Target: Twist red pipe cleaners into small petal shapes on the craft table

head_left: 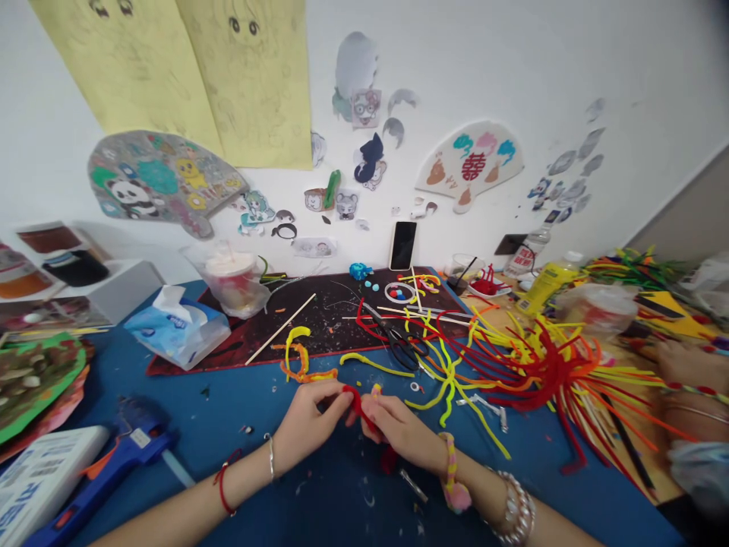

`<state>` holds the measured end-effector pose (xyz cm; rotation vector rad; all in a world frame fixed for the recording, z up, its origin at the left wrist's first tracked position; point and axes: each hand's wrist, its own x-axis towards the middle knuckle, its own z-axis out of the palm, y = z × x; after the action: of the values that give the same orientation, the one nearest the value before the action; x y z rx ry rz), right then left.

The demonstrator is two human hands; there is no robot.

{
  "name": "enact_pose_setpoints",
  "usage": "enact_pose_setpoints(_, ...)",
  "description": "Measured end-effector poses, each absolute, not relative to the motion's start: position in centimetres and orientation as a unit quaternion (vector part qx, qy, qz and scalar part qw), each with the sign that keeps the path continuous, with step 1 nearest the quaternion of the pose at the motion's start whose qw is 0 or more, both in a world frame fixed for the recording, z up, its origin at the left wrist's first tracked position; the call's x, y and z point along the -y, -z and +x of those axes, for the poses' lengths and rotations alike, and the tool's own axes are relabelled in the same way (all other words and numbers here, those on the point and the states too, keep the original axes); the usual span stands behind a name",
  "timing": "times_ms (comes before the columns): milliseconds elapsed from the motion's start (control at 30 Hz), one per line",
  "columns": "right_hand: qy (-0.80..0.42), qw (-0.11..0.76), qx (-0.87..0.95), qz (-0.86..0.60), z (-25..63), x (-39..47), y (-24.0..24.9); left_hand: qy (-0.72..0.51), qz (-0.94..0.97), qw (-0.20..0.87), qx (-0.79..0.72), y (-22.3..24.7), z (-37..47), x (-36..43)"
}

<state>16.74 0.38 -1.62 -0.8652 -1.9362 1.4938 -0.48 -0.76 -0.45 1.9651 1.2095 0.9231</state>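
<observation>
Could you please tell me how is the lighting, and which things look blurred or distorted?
Head view: fairly soft light on the wall; head view: left-edge jars look blurred and stretched; head view: the held red pipe cleaner shows little fibre detail.

Soft light, blurred, stretched edges

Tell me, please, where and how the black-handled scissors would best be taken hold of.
I would grip the scissors by their black handle loops, coming from the near side, probably with the right hand once it lets go of the red fuzzy piece. The loops lie nearer and the blades point away to the left, so this approach should avoid the cutting ends.
</observation>
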Motion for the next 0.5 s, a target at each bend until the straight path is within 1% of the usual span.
enact_pose_setpoints(167, -0.514, 0.237, 0.748, -0.346, 16.7, -0.2, 1.7, -0.327, 0.778, 0.253, -0.473, 0.6, -0.6, 1.4)
enact_pose_setpoints(233, -0.489, 0.229, 0.767, -0.345, 16.7, -0.1, 1.6, -0.307, 0.791, 0.255, -0.463, 0.9, -0.5, 1.5)
enact_pose_setpoints(300, -0.473, 0.221, 0.785, -0.333, 16.8, 0.0, 1.5, -0.3, 0.799, 0.277, -0.441, 1.2, -0.3, 1.6)
enact_pose_setpoints(367, -0.466, 0.213, 0.798, -0.315, 16.8, 0.1, 1.3, -0.308, 0.787, 0.325, -0.424, 1.3, -0.1, 1.6)
enact_pose_setpoints(500, -0.468, 0.217, 0.804, -0.296, 16.9, 0.0, 1.1, -0.315, 0.708, 0.479, -0.412, 1.4, 0.3, 1.6)
